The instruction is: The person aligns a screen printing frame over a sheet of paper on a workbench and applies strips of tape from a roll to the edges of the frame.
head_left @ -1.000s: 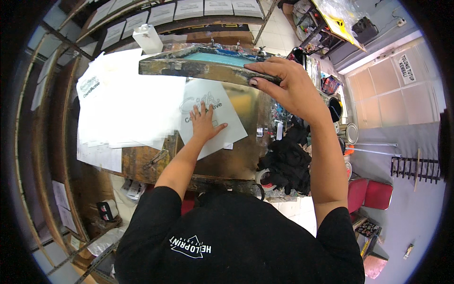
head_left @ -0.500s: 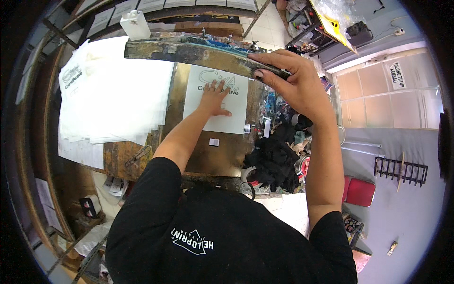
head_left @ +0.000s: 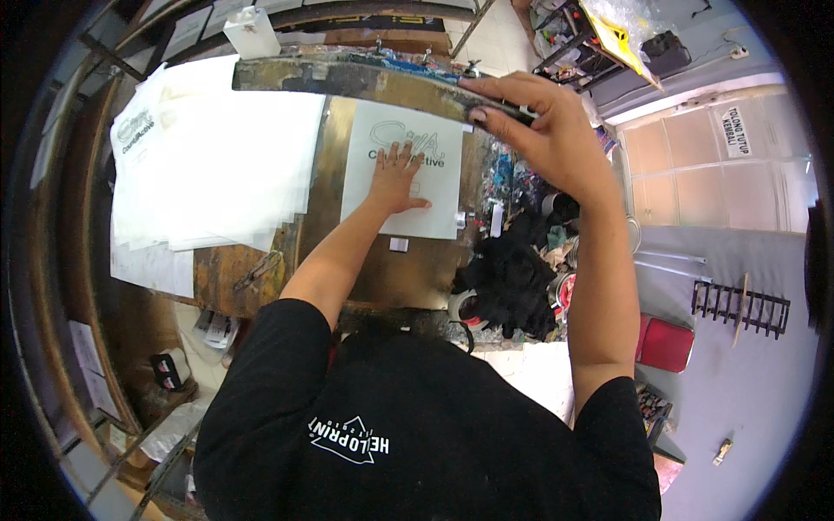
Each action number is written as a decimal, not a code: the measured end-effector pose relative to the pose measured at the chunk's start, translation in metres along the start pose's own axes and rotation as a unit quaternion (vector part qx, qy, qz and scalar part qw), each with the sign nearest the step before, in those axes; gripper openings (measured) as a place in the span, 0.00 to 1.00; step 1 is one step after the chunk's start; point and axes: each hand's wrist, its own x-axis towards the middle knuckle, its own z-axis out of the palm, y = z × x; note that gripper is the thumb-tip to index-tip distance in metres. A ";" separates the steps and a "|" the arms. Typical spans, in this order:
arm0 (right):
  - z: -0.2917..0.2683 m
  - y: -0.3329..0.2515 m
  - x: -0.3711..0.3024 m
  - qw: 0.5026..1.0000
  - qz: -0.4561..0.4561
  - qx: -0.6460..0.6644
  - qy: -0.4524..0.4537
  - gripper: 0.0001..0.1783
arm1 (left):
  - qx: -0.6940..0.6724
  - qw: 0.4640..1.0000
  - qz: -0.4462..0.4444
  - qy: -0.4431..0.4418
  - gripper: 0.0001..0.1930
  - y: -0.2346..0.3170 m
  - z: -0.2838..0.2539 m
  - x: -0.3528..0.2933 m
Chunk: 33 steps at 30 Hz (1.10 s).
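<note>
Okay, quick pass, one frame.

Hands: two, both the person's own, reaching forward over the bench.

Left hand: flat, fingers spread, palm pressed down on one white printed sheet; grasps nothing, just pins it.

Printed sheet: one, lying flat on the brown print platen, grey outlined logo near its far edge, dark lettering under it partly hidden by the hand.

Right hand: raised, fingers curled over the near-right edge of the screen frame, gripping it; the frame is lifted at a tilt above the far side of the sheet.

Screen frame: one, long, ink-stained, dark with blue-green smears toward its right end.

Paper stack: one fanned pile of white sheets left of the platen, count of sheets cannot tell; one printed logo shows on its far-left corner.

Small white tab: one, on the platen just nearer the person than the sheet, apart from it.

White bottle: one, beyond the frame at the far left.

Black rag heap: one, right of the platen, among ink-smeared clutter.

Tape roll: one, beside the rags.

Red stool: one, on the floor at right.

Black rack: one, on the floor beyond the stool.
</note>
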 end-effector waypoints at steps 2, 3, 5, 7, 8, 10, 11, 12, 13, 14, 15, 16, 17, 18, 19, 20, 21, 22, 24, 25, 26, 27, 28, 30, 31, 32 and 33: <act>0.000 0.001 0.001 1.000 0.007 -0.005 0.001 0.17 | -0.068 0.996 -0.057 0.031 0.51 0.008 0.008 -0.030; 0.000 -0.001 0.000 1.000 0.018 -0.003 -0.010 0.18 | -0.101 0.990 -0.085 0.047 0.47 0.013 0.012 -0.045; -0.001 -0.009 0.000 0.999 0.039 -0.004 -0.032 0.19 | -0.047 0.992 -0.116 0.028 0.43 0.023 0.007 -0.080; 0.002 0.000 -0.002 1.000 0.012 0.003 -0.008 0.18 | -0.013 0.991 -0.134 0.011 0.42 0.024 0.008 -0.094; 0.004 0.002 -0.002 1.000 -0.003 0.007 0.003 0.18 | -0.005 0.990 -0.140 0.004 0.42 0.020 0.012 -0.097; 0.003 0.000 -0.004 1.000 0.007 0.007 -0.010 0.19 | 0.005 0.990 -0.142 0.007 0.42 0.015 0.020 -0.103; 0.003 -0.001 -0.004 1.000 0.011 0.007 -0.017 0.20 | 0.007 0.990 -0.138 0.016 0.42 0.012 0.024 -0.104; 0.004 -0.002 -0.004 1.000 0.007 0.007 -0.017 0.20 | 0.009 0.991 -0.135 0.025 0.42 0.009 0.028 -0.105; 0.004 -0.002 -0.005 1.000 0.004 0.006 -0.017 0.20 | 0.010 0.991 -0.131 0.026 0.42 0.009 0.028 -0.106; 0.004 -0.002 -0.006 1.000 0.002 0.004 -0.016 0.20 | 0.011 0.991 -0.128 0.027 0.42 0.009 0.027 -0.106; 0.004 -0.002 -0.007 1.000 0.009 -0.007 -0.019 0.20 | 0.012 0.992 -0.124 0.028 0.42 0.009 0.027 -0.107; 0.004 -0.003 -0.007 0.999 0.014 -0.019 -0.021 0.20 | 0.014 0.992 -0.123 0.034 0.42 0.007 0.030 -0.107; 0.004 -0.003 -0.006 0.999 0.020 -0.030 -0.024 0.20 | 0.015 0.992 -0.122 0.040 0.42 0.005 0.033 -0.106; 0.005 -0.004 -0.005 0.999 0.024 -0.021 -0.025 0.20 | 0.016 0.991 -0.121 0.047 0.43 0.003 0.036 -0.106; 0.006 -0.003 -0.006 0.999 0.031 -0.014 -0.024 0.20 | 0.015 0.992 -0.121 0.036 0.43 0.003 0.033 -0.104; 0.006 -0.003 -0.006 0.999 0.037 -0.006 -0.024 0.20 | 0.014 0.992 -0.122 0.024 0.43 0.002 0.030 -0.103; 0.006 -0.001 -0.007 0.999 0.032 -0.007 -0.022 0.20 | 0.013 0.992 -0.122 0.013 0.44 0.002 0.027 -0.103; 0.007 0.001 -0.007 0.999 0.025 -0.007 -0.020 0.20 | 0.012 0.992 -0.121 0.015 0.44 0.002 0.026 -0.103; 0.007 0.000 -0.007 1.000 0.014 -0.010 -0.017 0.20 | 0.009 0.993 -0.119 0.019 0.44 0.001 0.025 -0.105; 0.007 -0.001 -0.007 1.000 0.010 -0.012 -0.016 0.20 | 0.006 0.993 -0.111 0.041 0.44 -0.001 0.028 -0.107; 0.008 -0.002 -0.007 1.000 0.005 -0.014 -0.015 0.20 | 0.002 0.993 -0.104 0.063 0.44 -0.002 0.032 -0.108; 0.008 -0.003 -0.006 1.000 0.008 -0.015 -0.016 0.19 | -0.001 0.992 -0.098 0.084 0.44 -0.004 0.036 -0.109; 0.008 -0.003 -0.007 1.000 0.013 -0.017 -0.017 0.19 | -0.006 0.992 -0.097 0.084 0.44 -0.003 0.035 -0.110; 0.007 -0.003 -0.008 0.999 0.020 -0.022 -0.020 0.19 | -0.015 0.992 -0.097 0.082 0.44 0.000 0.032 -0.111; 0.007 -0.003 -0.007 0.999 0.021 -0.024 -0.022 0.19 | -0.017 0.991 -0.095 0.087 0.44 0.000 0.033 -0.112; 0.008 -0.003 -0.007 0.999 0.022 -0.027 -0.023 0.19 | -0.019 0.991 -0.094 0.092 0.44 -0.001 0.033 -0.113; 0.009 -0.004 -0.007 0.999 0.017 -0.023 -0.020 0.19 | -0.020 0.991 -0.093 0.096 0.45 -0.002 0.033 -0.114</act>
